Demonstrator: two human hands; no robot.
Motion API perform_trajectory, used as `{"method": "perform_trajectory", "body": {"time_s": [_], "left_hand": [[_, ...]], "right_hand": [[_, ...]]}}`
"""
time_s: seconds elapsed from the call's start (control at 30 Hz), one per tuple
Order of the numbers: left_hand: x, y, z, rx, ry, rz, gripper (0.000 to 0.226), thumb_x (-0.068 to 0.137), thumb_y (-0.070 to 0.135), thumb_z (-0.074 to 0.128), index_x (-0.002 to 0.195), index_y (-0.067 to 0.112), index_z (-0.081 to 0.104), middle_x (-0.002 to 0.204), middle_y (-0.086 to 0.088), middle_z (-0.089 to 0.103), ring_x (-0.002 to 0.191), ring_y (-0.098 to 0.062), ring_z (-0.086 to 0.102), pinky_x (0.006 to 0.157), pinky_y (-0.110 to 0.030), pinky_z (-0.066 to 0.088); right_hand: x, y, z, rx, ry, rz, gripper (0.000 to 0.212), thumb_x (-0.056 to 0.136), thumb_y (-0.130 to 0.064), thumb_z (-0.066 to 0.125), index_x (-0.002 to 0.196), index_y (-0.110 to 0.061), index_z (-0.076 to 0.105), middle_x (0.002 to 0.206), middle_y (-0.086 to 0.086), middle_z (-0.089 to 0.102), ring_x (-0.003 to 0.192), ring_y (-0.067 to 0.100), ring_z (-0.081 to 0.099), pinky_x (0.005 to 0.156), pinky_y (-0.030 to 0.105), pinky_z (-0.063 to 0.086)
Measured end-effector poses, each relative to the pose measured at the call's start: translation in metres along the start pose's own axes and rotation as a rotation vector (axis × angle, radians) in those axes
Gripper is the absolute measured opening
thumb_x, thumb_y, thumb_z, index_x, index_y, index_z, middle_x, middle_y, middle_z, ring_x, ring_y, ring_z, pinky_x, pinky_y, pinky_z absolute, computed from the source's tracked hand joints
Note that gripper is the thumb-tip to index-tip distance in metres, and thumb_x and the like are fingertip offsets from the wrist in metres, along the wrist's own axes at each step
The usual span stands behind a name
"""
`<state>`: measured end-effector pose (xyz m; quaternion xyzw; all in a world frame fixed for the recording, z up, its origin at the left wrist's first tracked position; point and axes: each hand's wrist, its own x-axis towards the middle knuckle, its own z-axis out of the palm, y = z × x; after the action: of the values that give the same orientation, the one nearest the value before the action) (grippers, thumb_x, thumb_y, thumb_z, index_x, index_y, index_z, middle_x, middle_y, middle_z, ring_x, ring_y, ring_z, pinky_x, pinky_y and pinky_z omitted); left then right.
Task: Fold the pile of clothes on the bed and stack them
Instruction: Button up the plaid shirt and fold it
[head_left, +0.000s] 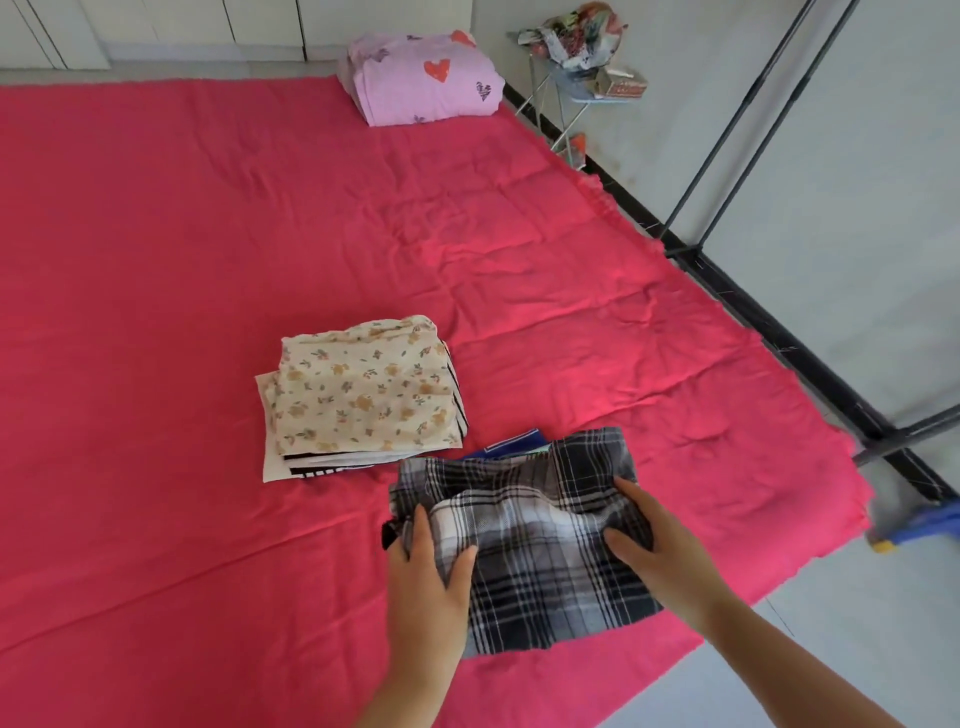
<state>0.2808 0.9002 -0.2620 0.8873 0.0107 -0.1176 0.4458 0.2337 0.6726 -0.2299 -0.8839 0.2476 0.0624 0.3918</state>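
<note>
Nearest, my left hand (431, 571) and right hand (655, 543) each pinch one side of the black-and-white plaid garment (530, 525), thumbs and fingers closed on its cloth. It lies on the near right of the red bedsheet (208, 234), over a blue item (511, 447). Just beyond, to the left, sits the folded stack (358, 395) topped with floral cloth, and a lilac heart-print quilt (423, 78) lies at the far edge.

— Wide bed (156, 260) under a bright red sheet fills the shot, daylight flat and even across it.
— Far wall: white cabinet doors (260, 21), and a folded lilac quilt (423, 78) with hearts at the bed's far corner.
— Right side now: pale wall (883, 182), black metal frame poles (924, 428), a small wire rack (584, 89) piled with bags (576, 36).
— Pale floor (831, 649) below, something blue (919, 522) at the edge.
</note>
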Motion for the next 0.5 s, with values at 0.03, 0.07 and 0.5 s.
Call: {"method": "perform_trajectory", "body": {"time_s": [0.03, 0.07, 0.5], "left_hand": [[0.009, 0.003, 0.009, -0.021, 0.009, 0.005, 0.070, 0.091, 0.035, 0.053, 0.147, 0.012, 0.019, 0.147, -0.012, 0.027, 0.138, -0.019, 0.025, 0.100, -0.011, 0.016], [0.017, 0.005, 0.018, -0.038, 0.020, 0.007, 0.070, 0.090, 0.033, 0.055, 0.147, 0.010, 0.021, 0.145, -0.014, 0.029, 0.137, -0.021, 0.027, 0.098, -0.010, 0.015], [0.070, -0.030, 0.115, 0.379, 0.076, -0.141, 0.080, 0.083, 0.064, 0.039, 0.148, 0.032, 0.005, 0.156, -0.015, 0.007, 0.143, -0.030, 0.008, 0.112, -0.047, 0.020]], "right_hand": [[0.015, 0.003, -0.004, -0.016, 0.012, -0.017, 0.059, 0.085, -0.017, 0.064, 0.138, -0.028, 0.040, 0.123, 0.000, 0.058, 0.110, 0.014, 0.054, 0.090, 0.026, 0.041], [0.028, 0.006, -0.006, -0.029, 0.023, -0.033, 0.059, 0.084, -0.017, 0.064, 0.138, -0.027, 0.040, 0.124, 0.001, 0.058, 0.112, 0.015, 0.054, 0.091, 0.027, 0.041], [0.144, 0.100, 0.015, -0.222, -0.010, -0.113, 0.071, 0.083, -0.055, 0.053, 0.143, -0.043, 0.020, 0.149, 0.016, 0.029, 0.140, 0.027, 0.023, 0.112, 0.044, 0.028]]}}
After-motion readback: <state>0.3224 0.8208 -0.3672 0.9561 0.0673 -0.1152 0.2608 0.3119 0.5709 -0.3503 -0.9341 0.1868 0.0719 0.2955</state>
